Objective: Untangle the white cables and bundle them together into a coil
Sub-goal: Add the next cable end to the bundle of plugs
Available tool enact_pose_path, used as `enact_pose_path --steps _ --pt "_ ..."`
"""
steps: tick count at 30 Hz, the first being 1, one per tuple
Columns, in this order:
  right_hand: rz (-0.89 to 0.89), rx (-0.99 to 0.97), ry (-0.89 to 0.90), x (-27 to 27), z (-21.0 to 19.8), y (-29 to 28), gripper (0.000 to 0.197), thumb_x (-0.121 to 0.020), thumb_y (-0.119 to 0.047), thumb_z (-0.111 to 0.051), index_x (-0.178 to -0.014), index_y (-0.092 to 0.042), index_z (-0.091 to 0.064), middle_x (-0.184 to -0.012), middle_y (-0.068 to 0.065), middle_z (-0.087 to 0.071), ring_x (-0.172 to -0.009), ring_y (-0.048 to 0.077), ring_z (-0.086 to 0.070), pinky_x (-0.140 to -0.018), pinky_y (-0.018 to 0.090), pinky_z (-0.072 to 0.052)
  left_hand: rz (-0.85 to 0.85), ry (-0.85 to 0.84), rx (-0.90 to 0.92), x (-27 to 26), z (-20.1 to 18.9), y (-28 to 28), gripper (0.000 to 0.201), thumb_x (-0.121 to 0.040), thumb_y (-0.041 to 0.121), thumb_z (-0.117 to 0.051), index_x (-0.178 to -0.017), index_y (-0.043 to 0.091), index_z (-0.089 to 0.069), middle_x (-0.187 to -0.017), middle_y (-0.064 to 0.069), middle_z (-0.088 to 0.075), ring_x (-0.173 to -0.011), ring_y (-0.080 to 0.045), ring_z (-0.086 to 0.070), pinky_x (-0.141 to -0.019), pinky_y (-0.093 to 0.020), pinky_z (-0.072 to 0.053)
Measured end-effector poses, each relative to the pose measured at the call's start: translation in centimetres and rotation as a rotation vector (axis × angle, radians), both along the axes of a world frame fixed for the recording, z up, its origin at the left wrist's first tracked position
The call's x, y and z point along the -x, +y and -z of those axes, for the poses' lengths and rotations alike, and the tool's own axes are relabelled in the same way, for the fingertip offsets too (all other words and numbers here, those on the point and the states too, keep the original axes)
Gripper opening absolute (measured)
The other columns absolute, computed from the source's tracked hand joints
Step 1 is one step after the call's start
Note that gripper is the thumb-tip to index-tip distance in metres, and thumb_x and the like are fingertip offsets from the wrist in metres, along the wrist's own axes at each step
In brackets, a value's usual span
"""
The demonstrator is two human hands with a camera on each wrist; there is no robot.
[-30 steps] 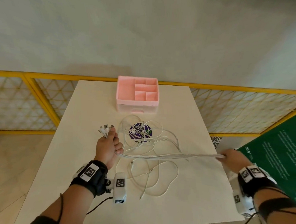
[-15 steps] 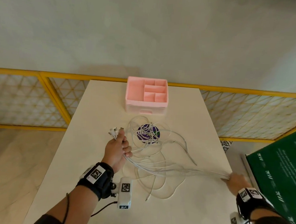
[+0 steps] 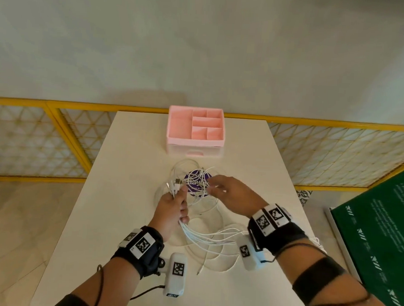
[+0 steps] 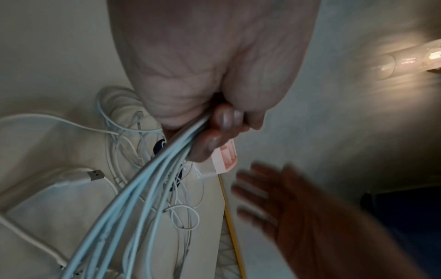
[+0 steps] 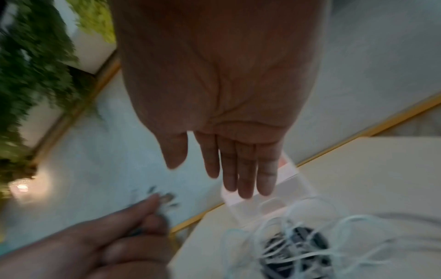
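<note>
The white cables (image 3: 200,227) lay in a loose heap on the white table (image 3: 122,219), part of them draped over a purple round sticker (image 3: 196,184) just in front of the pink compartment organizer (image 3: 195,129). Several strands ran gathered through the left hand (image 3: 171,212), whose fingers were curled round them, the USB plugs (image 3: 174,185) fanning out above the thumb. A moment before, the right hand (image 3: 232,194) had been far out past the table's right edge, drawing that gathered run taut. It had since let go and come back in over the heap, fingers straight and slightly spread, holding nothing. The run it had stretched had sagged into slack loops trailing towards the near right. To my eye one length had been combed out, and the hand was going back for the next loop; no coil had yet formed.
</note>
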State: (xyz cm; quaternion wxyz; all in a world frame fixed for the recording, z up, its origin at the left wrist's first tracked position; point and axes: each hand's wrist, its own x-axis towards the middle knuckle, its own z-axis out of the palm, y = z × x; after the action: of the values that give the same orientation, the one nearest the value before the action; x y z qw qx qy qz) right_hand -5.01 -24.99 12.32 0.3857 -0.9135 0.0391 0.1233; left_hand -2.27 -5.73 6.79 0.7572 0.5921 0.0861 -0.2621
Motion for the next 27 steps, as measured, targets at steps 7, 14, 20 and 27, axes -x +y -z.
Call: enact_pose_path --steps 7,14,20,27 --pt "-0.127 0.04 -0.08 -2.7 -0.3 8.4 0.048 -0.104 -0.034 -0.045 -0.147 -0.013 -0.044 -0.147 0.01 -0.051 -0.132 0.024 -0.051 -0.112 0.035 -0.037 0.144 -0.108 -0.138 0.6 -0.5 -0.6 0.035 -0.1 -0.006 -0.026 -0.082 0.003 -0.055 -0.051 -0.002 -0.039 -0.041 -0.01 -0.036 -0.046 -0.028 -0.039" --pt "-0.22 0.104 -0.2 -2.0 0.4 9.0 0.033 -0.101 -0.024 -0.052 -0.13 -0.011 -0.064 -0.127 0.008 -0.068 -0.114 0.022 -0.063 -0.101 0.032 -0.046 0.129 -0.077 -0.214 1.0 -0.1 0.1 0.038 -0.099 -0.005 -0.02 -0.092 0.006 -0.055 -0.057 -0.002 -0.043 -0.046 -0.009 -0.035 -0.047 -0.027 -0.033" --pt "0.107 -0.488 -0.012 -0.1 3.4 8.0 0.056 -0.1 -0.045 -0.052 -0.147 -0.016 -0.04 -0.115 0.008 -0.068 -0.093 0.011 -0.069 -0.074 0.014 -0.051 -0.03 0.059 0.083 -0.6 -0.6 0.3 0.019 -0.103 0.012 -0.051 -0.089 0.003 -0.061 -0.06 -0.005 -0.048 -0.044 -0.011 -0.038 -0.044 -0.025 -0.032" --pt "-0.089 -0.196 0.188 2.8 8.3 5.8 0.037 -0.094 -0.051 -0.057 -0.07 -0.023 -0.06 -0.061 -0.005 -0.055 -0.055 0.009 -0.049 -0.066 0.03 -0.043 -0.202 0.168 0.262 -2.1 -0.2 0.8 0.018 -0.086 0.028 -0.073 -0.081 0.019 -0.057 -0.061 0.003 -0.032 -0.045 -0.008 -0.032 -0.044 -0.024 -0.035"
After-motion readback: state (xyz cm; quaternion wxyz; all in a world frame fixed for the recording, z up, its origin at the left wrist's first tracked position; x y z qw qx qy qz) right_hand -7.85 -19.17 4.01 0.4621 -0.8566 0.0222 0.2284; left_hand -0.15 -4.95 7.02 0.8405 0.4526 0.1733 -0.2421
